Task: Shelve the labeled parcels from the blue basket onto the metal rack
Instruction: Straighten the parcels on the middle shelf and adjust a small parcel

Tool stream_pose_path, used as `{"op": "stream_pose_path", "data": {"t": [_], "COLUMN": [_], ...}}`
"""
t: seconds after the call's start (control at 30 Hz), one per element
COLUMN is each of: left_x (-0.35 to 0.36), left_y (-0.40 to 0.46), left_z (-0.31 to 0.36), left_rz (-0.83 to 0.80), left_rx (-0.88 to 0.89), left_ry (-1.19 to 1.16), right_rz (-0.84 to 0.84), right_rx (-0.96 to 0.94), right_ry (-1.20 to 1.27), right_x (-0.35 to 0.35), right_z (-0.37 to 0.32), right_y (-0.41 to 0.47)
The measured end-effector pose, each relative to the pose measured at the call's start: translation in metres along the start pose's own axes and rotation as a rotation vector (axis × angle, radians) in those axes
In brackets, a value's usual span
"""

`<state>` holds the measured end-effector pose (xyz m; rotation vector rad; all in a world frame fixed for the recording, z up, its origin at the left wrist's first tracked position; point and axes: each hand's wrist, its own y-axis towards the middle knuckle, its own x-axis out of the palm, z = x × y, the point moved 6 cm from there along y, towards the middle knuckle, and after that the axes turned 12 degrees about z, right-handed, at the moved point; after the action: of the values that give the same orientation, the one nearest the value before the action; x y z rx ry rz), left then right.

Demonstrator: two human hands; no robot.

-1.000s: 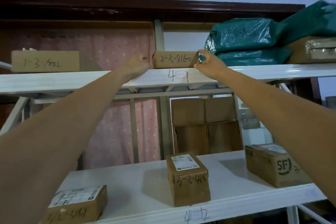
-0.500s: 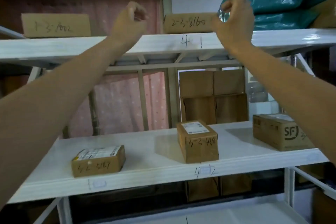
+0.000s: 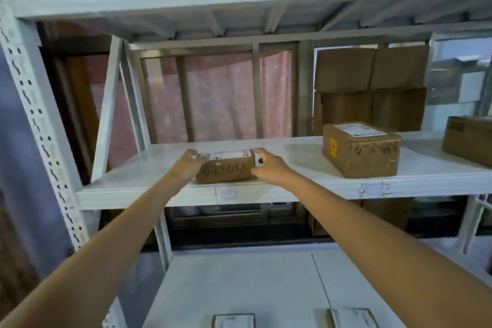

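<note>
Both hands are placed at the ends of 1 small cardboard parcel (image 3: 225, 168) on the middle shelf (image 3: 133, 184) of the metal rack (image 3: 40, 120): the left hand (image 3: 189, 165) is cupped against its left end, the right hand (image 3: 266, 165) against its right end, fingers curled around it. A larger labeled parcel (image 3: 360, 149) is set well to the right on the same shelf.
</note>
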<state>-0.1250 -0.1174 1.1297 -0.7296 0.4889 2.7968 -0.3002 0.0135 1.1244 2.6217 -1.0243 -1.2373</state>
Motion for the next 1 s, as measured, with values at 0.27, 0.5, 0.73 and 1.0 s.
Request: {"op": "stream_pose_path", "data": {"t": [0.27, 0.5, 0.73, 1.0], "left_x": [-0.019, 0.004, 0.002, -0.029], "left_y": [0.025, 0.008, 0.005, 0.004], "left_z": [0.019, -0.006, -0.009, 0.087], "left_rz": [-0.009, -0.068, -0.057, 0.327], "left_rx": [-0.054, -0.155, -0.191, 0.226], "left_ry": [0.089, -0.227, -0.252, 0.061], "right_rz": [0.056, -0.029, -0.02, 0.214], "right_rx": [-0.071, -0.141, -0.179, -0.339], "right_ry": [0.059, 0.166, 0.154, 0.076], "right_x": [-0.047, 0.017, 0.018, -0.087], "right_z": [0.011, 0.008, 0.009, 0.002], "right_y": [0.002, -0.018, -0.015, -0.02]}}
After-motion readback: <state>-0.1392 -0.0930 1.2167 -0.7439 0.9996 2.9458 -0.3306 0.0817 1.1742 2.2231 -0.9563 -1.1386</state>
